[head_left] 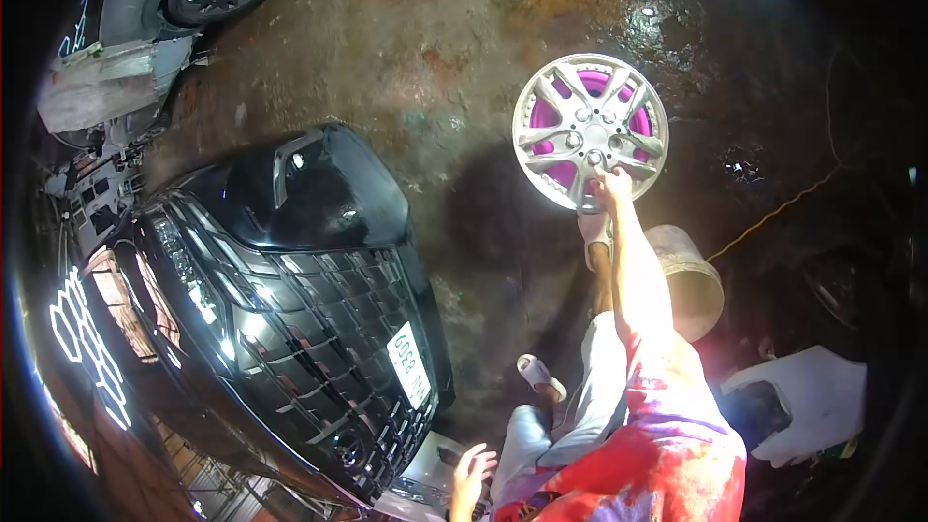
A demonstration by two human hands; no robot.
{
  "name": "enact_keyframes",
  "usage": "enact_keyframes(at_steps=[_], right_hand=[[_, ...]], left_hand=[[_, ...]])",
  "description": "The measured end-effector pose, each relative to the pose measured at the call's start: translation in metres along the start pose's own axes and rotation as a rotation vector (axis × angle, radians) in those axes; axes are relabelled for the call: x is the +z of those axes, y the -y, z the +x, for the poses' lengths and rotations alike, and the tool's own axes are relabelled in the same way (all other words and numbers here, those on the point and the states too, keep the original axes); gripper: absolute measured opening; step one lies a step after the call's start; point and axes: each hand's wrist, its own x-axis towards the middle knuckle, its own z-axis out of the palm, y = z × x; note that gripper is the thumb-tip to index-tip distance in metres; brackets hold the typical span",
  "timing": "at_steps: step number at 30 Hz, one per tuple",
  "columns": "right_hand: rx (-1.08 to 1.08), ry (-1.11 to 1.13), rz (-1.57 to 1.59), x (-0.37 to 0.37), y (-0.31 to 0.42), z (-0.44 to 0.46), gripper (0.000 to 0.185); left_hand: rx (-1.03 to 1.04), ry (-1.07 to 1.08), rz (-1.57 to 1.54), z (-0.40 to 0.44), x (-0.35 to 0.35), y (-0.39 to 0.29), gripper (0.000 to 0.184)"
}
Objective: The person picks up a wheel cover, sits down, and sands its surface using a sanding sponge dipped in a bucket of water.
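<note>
Clamped on the near side of the wheel cover (594,133) at twelve o'clock, my right hand (612,186) probably uses its gaps for purchase; my left hand (474,473), fingers apart, hangs empty at nine.

The person wears a loose shirt (633,474), bright red with purple and pale blotches, and a small dark print with light marks low on its front. Its right sleeve (667,372) is short and washed out by glare. Below are light blue-grey trousers (601,377) and whitish slip-on shoes (539,376), with bare ankles above them. The right hand (613,186) and left hand (474,477) are both bare.
</note>
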Motion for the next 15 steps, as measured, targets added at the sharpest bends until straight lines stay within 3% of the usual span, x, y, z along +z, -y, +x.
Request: enact_keyframes(at_steps=[4, 6, 10, 15], right_hand=[[-0.201, 0.140, -0.105, -0.013, 0.013, -0.040, 0.032], [-0.247, 0.138, -0.054, -0.011, 0.042, -0.083, 0.024], [-0.357, 0.128, -0.186, -0.044, 0.033, -0.109, 0.020], [-0.160, 0.161, -0.072, -0.079, 0.029, -0.157, 0.023]], left_hand=[[0.074, 0.042, -0.009, 0.003, -0.002, -0.004, 0.045], [0.120, 0.061, -0.015, 0.010, -0.006, -0.009, 0.045], [0.255, 0.077, 0.003, 0.023, -0.018, -0.021, 0.043], [0.395, 0.146, 0.061, 0.057, -0.041, -0.011, 0.041]])
